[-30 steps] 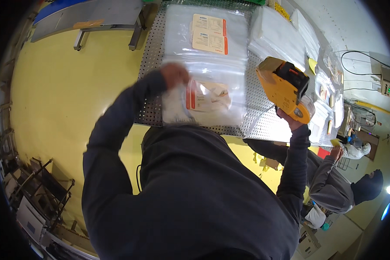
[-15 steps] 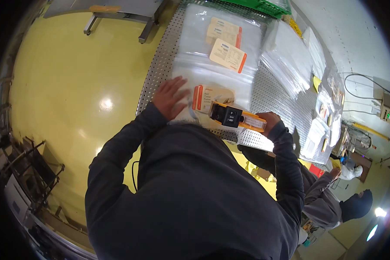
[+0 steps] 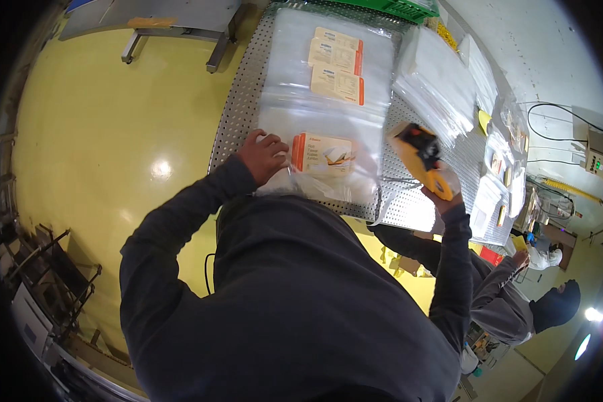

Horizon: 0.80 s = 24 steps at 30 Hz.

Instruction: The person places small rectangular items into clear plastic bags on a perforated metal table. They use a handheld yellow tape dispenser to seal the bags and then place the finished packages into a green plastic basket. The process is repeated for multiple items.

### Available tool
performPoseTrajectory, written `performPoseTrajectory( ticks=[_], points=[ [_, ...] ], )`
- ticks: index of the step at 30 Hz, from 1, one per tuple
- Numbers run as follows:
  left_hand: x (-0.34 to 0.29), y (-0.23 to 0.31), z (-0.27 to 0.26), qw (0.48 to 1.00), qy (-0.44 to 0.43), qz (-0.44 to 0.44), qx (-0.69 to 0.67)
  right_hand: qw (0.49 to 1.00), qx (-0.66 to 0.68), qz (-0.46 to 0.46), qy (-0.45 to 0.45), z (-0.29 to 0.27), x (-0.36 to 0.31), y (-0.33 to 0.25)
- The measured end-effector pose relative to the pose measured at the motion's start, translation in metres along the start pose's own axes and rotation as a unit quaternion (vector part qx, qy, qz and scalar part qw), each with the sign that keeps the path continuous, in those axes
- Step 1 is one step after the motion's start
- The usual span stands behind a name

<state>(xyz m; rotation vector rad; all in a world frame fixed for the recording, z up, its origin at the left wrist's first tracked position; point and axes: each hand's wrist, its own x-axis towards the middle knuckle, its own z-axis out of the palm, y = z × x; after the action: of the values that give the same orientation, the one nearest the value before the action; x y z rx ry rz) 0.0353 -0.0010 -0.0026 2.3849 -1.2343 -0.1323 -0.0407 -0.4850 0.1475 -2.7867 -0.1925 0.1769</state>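
Note:
My right hand (image 3: 444, 189) is wrapped round the handle of a yellow and black handheld label gun (image 3: 419, 153), raised over the right side of the table. My left hand (image 3: 262, 159) has its fingers curled at the left edge of a clear plastic bag (image 3: 367, 171), gathering the film near its front corner. A beige label with an orange band (image 3: 329, 155) shows on this bag, right of my left hand. Farther back, several similar beige labels (image 3: 337, 84) overlap on the clear bags (image 3: 285, 60). The tip of my left thumb is hard to make out.
The perforated metal table (image 3: 238, 110) carries more stacked clear bags (image 3: 439, 84) at the right and a green crate (image 3: 398, 8) at the far end. A co-worker in a dark head covering (image 3: 559, 305) is at the right. Yellow floor (image 3: 114, 120) lies left.
My right hand has carried the label gun rightward, away from the front label. My left hand's spread fingers have curled in at the bag's edge. A back label now lies straighter.

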Motion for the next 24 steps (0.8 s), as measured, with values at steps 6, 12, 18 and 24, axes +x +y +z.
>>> performPoseTrajectory(
  ticks=[6,12,18,24],
  points=[
    [0.140,-0.115,-0.041,0.982,0.146,-0.075,-0.090,0.983,0.135,0.084,0.089,0.008,-0.007,-0.027],
    [0.128,-0.108,-0.046,0.744,0.586,-0.267,-0.176,0.999,0.039,-0.035,-0.008,0.009,0.003,-0.065],
    [-0.002,0.006,-0.009,0.969,0.230,-0.070,-0.065,0.984,-0.033,0.014,-0.176,0.038,0.017,-0.080],
    [-0.043,0.027,0.004,0.992,0.091,-0.086,-0.028,0.968,-0.056,-0.013,-0.244,0.047,0.048,-0.112]
  ],
)
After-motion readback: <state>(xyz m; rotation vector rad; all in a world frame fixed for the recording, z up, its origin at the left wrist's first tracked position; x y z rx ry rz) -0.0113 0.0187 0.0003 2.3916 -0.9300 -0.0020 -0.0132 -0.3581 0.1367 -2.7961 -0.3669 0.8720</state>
